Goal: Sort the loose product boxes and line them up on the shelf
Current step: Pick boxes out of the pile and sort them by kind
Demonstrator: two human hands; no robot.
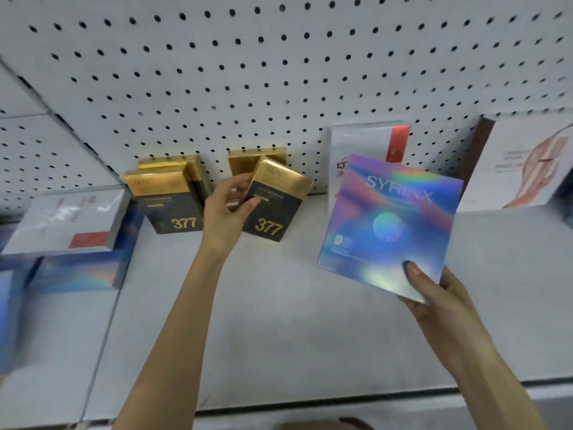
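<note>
Seeing both bare forearms reach up from the bottom edge over the shelf (279,305). The left hand (228,209) is out at the back row, its thumb and curled fingers pinching the left edge of the tilted 377 box (276,206). That box leans right, and I can't tell if its base touches the shelf. The right hand (434,293) holds the SYRINX box (390,225) by its lower right corner, clear above the shelf at right. Its thumb is flat on the front face and the other fingers are hidden behind.

Materials:
- 377 boxes: glossy card, gold top, black lower half, tall rectangles.
- SYRINX box: flat, square, holographic foil.
- Shelf: matte pale grey. The pegboard (279,72) behind it is white.

Counts:
- 377 boxes: at least four. These are the tilted one, the rear 377 box (248,161) behind it, and a left 377 group (170,209) of two or more.
- Holographic: two, the second being the flat holographic box (77,274) at left.
- White with a red patch: two, the flat white box (62,221) on top of that and the upright white box (362,141).
- One large printed box (521,162) at far right.
</note>
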